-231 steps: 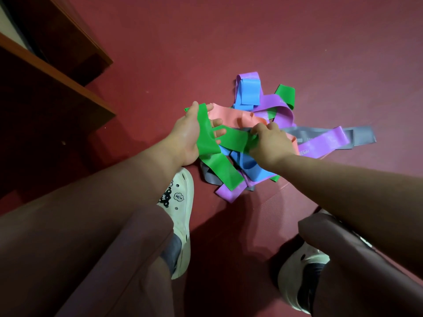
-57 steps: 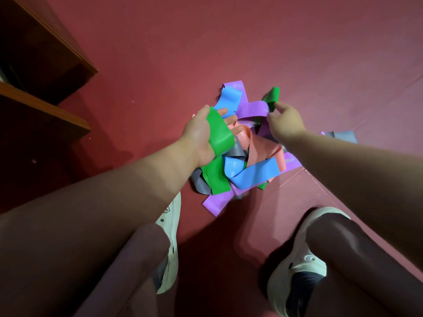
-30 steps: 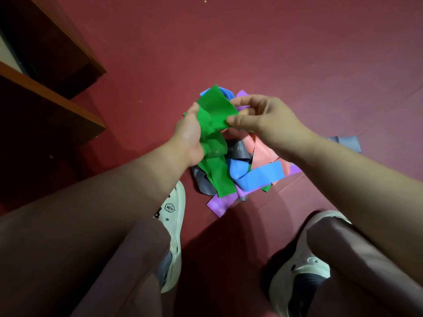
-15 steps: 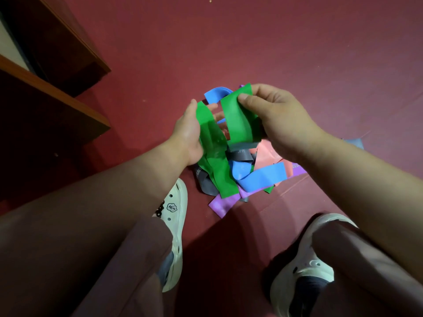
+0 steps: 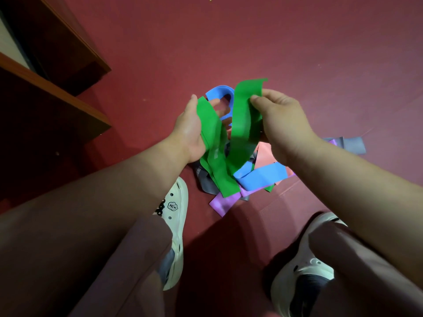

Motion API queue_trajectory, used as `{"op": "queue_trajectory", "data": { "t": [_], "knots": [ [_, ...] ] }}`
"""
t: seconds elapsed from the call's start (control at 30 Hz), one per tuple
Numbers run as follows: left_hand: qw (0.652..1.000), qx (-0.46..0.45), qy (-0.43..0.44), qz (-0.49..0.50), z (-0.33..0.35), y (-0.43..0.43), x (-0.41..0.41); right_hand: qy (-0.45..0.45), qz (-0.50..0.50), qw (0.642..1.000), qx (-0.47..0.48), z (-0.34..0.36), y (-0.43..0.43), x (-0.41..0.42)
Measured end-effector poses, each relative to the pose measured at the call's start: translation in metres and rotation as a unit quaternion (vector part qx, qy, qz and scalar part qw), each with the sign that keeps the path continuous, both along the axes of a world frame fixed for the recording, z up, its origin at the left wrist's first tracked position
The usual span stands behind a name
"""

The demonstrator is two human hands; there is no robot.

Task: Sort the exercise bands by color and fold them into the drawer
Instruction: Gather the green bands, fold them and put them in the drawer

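Note:
My left hand [image 5: 188, 131] grips green exercise bands [image 5: 212, 143] that hang down over a mixed pile on the floor. My right hand [image 5: 280, 121] pinches another green band [image 5: 243, 120] and holds it up beside the left hand. Below them the pile shows a blue band [image 5: 263, 176], a second blue loop [image 5: 219, 92] behind my fingers, a pink band [image 5: 265, 154], a purple band [image 5: 220, 203] and grey bands [image 5: 352, 145]. The open wooden drawer [image 5: 52, 88] juts out at the left.
Red floor [image 5: 297, 42] spreads around the pile. My knees and two white clogs [image 5: 175, 227] fill the lower part of the view, close to the pile. The drawer's wooden front edge lies left of my left forearm.
My right hand picked a green band out of the pile's far side and lifted it up beside the green bands in my left hand; it now hangs longer and straighter.

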State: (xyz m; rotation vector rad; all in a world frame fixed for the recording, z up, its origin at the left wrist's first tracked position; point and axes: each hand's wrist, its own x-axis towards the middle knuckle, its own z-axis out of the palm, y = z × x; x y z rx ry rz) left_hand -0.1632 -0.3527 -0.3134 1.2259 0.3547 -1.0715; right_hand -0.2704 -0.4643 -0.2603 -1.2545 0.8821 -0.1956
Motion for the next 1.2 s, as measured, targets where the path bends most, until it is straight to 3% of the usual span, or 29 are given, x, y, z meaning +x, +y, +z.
{"op": "queue_trajectory", "data": {
  "t": [0.1, 0.23, 0.4, 0.5, 0.67, 0.83, 1.03, 1.2],
  "knots": [
    [1.000, 0.015, -0.017, 0.000, 0.002, 0.002, 0.004, 0.025, -0.053, 0.991, -0.122, -0.011, 0.000, -0.003],
    [1.000, -0.003, -0.019, 0.000, 0.003, 0.001, -0.001, 0.061, 0.006, 0.973, -0.222, -0.016, 0.011, -0.005],
    [1.000, -0.007, -0.009, -0.016, 0.001, -0.004, -0.008, 0.069, 0.064, 0.958, -0.271, -0.021, 0.031, 0.004],
    [0.999, 0.011, -0.035, -0.007, 0.002, -0.007, -0.008, 0.079, 0.024, 0.964, -0.251, -0.025, 0.029, 0.010],
    [0.996, 0.036, -0.080, 0.006, 0.007, -0.005, -0.001, 0.101, -0.042, 0.947, -0.302, -0.025, 0.008, 0.007],
    [0.996, 0.018, -0.086, 0.001, 0.008, -0.006, -0.005, 0.122, 0.035, 0.908, -0.399, -0.022, 0.019, 0.004],
    [0.998, 0.025, -0.047, -0.027, 0.006, -0.010, -0.012, 0.064, 0.160, 0.898, -0.406, -0.026, 0.043, 0.006],
    [1.000, -0.002, -0.004, 0.002, 0.007, -0.007, -0.008, 0.016, 0.165, 0.943, -0.289, -0.031, 0.045, 0.006]
  ]
}}
